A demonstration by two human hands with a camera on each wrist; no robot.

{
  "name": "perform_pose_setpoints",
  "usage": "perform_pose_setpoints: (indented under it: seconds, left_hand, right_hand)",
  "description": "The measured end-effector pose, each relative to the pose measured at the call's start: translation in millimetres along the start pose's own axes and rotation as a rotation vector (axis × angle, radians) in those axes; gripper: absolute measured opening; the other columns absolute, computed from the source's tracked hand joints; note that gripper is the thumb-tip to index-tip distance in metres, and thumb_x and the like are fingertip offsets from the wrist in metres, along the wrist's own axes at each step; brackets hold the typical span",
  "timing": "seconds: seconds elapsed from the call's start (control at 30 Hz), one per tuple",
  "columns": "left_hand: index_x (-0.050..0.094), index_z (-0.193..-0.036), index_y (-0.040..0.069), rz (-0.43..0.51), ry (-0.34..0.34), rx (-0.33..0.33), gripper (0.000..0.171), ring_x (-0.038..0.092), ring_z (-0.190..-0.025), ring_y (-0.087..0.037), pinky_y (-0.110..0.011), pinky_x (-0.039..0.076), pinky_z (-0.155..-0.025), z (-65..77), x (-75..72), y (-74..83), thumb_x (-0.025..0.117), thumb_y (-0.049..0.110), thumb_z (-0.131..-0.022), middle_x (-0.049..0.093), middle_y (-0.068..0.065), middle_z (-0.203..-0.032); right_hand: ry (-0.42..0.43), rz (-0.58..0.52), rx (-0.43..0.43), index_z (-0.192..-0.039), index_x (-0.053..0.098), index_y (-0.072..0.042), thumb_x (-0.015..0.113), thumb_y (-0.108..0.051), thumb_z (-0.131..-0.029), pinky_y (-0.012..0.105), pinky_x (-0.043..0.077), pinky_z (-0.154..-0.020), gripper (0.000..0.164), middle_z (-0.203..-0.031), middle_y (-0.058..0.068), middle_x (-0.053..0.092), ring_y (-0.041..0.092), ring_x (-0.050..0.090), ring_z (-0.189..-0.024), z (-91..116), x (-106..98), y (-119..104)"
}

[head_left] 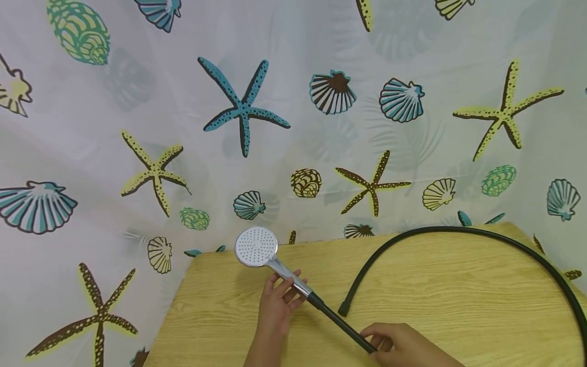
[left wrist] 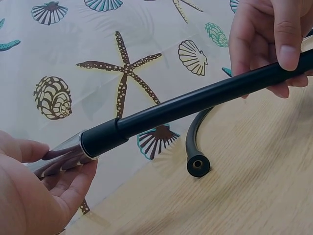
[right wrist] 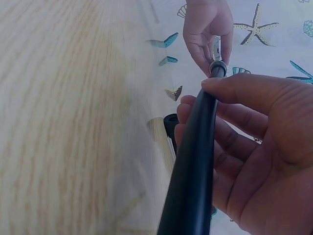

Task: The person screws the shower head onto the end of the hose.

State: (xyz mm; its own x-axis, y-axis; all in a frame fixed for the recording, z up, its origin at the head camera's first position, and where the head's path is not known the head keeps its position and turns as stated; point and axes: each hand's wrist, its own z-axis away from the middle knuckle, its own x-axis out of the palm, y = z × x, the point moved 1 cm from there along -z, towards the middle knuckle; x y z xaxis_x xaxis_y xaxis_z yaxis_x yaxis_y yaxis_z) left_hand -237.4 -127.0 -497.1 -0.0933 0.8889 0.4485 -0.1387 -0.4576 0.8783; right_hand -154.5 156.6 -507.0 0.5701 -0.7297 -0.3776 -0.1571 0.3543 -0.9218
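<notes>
A shower head (head_left: 256, 246) with a round white spray face and chrome handle is held up over the wooden table. My left hand (head_left: 277, 300) grips its chrome handle, fingers and thumb wrapped about it in the left wrist view. A black hose (left wrist: 181, 104) joins the handle's lower end at a black collar (left wrist: 102, 138). Farther down, my right hand (right wrist: 264, 132) holds that hose between thumb and curled fingers. Beyond, the hose's loose end (left wrist: 198, 165) rests on the table, its round fitting showing a small central hole.
The black hose (head_left: 412, 232) arcs across the back of the wooden table (head_left: 220, 306) and out at the right edge. A white curtain (head_left: 284, 148) printed with starfish and shells hangs behind and at both sides.
</notes>
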Motion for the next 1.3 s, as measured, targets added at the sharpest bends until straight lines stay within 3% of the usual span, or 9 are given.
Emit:
perform_pose_setpoints:
  seconds: [0.33,1.3]
  left_hand:
    - [0.034,-0.145,0.005,-0.021,0.03,-0.007,0.048,0.073,-0.105,-0.019,-0.035,0.062,-0.087,-1.6,-2.9,-1.2,0.055,0.014,-0.103,0.07,-0.008,-0.129]
    - [0.033,-0.147,0.002,-0.034,0.064,-0.019,0.051,0.073,-0.103,-0.019,-0.034,0.063,-0.084,-3.6,-8.7,-5.8,0.055,0.015,-0.104,0.073,-0.009,-0.122]
  right_hand:
    - [0.014,0.004,-0.002,-0.125,0.068,-0.009,0.07,-0.017,-0.093,0.019,0.055,-0.071,0.033,-0.102,0.009,0.072,0.004,0.065,-0.084,-2.7,0.1,0.9]
    - [0.006,0.046,-0.034,-0.127,0.067,-0.004,0.069,-0.013,-0.093,0.019,0.055,-0.071,0.034,-0.099,0.009,0.074,0.001,0.065,-0.082,-7.2,1.6,1.5]
